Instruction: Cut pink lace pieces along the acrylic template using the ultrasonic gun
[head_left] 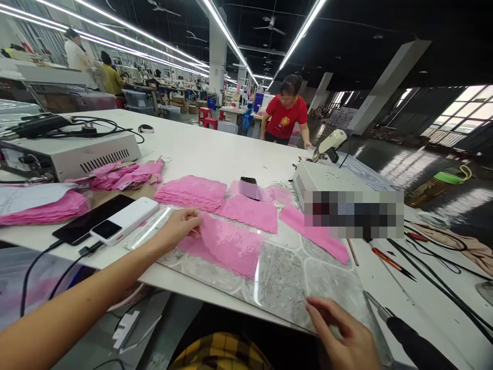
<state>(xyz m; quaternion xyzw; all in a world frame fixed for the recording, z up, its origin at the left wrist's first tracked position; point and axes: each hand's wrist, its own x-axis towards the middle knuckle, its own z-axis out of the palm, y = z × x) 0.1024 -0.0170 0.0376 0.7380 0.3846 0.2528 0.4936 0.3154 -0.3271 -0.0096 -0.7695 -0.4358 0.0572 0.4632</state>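
Left hand (184,224): fingers pinched on the left edge of 1 pink lace piece (231,244), which lies on the near-left part of the grey patterned board (283,280). Right hand (344,334): loosely curled with the fingers parted, near the board's near-right edge, nothing visible in it.

Risks, as judged: the lace looks thin and is held at 1 side only, so a pull from the left could skew or crease it. Its far edge lies close to a 2nd flat piece (250,213) and the pink stack (190,192); a sideways drag could disturb both. The black-handled tool (414,336) lies just right of the right hand (whether its tip is hot cannot be told); a careless reach might knock it. The white power bank (125,221), beside the left forearm, could shift if its cable is snagged.
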